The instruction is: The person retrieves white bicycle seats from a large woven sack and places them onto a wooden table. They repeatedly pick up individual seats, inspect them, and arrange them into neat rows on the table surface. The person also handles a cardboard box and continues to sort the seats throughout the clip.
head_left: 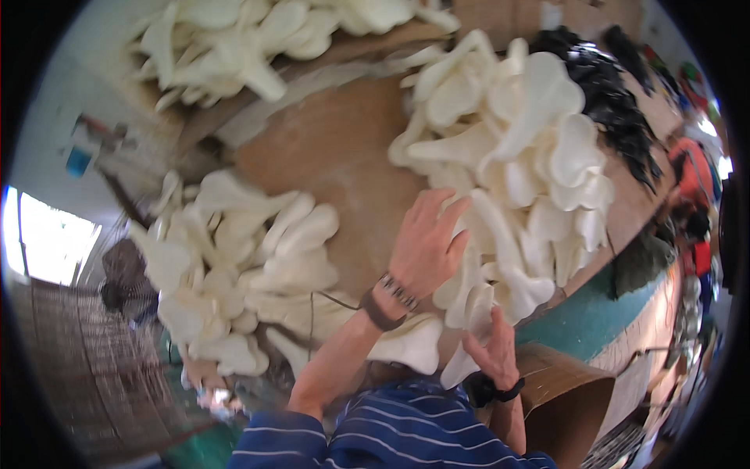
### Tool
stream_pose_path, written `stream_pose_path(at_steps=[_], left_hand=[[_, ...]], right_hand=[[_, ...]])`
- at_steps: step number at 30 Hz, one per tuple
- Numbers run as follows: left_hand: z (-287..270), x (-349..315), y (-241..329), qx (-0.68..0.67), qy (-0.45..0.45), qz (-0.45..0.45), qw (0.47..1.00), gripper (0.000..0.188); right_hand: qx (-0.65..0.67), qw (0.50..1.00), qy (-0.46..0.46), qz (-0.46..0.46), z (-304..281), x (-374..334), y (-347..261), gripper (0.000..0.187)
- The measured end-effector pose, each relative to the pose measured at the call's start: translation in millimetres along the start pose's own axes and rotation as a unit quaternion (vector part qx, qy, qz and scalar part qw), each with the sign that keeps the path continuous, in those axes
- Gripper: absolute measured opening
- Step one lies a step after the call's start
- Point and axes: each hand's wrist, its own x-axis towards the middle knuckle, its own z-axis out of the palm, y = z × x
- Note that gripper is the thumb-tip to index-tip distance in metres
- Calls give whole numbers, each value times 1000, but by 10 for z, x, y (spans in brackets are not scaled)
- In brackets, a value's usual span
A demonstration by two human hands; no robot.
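My left hand (428, 241), with a beaded bracelet and a dark band at the wrist, reaches over the table with its fingers stretched out. It is at the left side of a large heap of cream saddle-shaped pads (539, 117), each broad at one end and narrow at the other. Nothing shows in its grip. Lower right, close to my body, my right hand (497, 353) is closed on the side of one cream saddle-shaped pad (478, 309). The fingers are partly hidden behind the pad. A dark watch is on that wrist.
A second heap of pads (226, 266) lies on the left, another (258, 31) at the far edge. Black glossy pieces (601, 94) lie far right. Brown cardboard (328, 141) covers the tabletop. A cardboard box (566, 399) stands by my right arm. A person in red (691, 176) is at far right.
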Motion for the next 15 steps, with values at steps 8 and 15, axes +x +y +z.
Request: stream_pose_path(at_steps=[8,15], left_hand=[[-1815,-1979,-309,22,219,-348,911,26],[-2240,-2766,-630,94,227,-477,844,27]], right_hand=[[-92,952,-207,-206,243,6,-419,58],[-110,934,-224,-256,721,106,-568,54]])
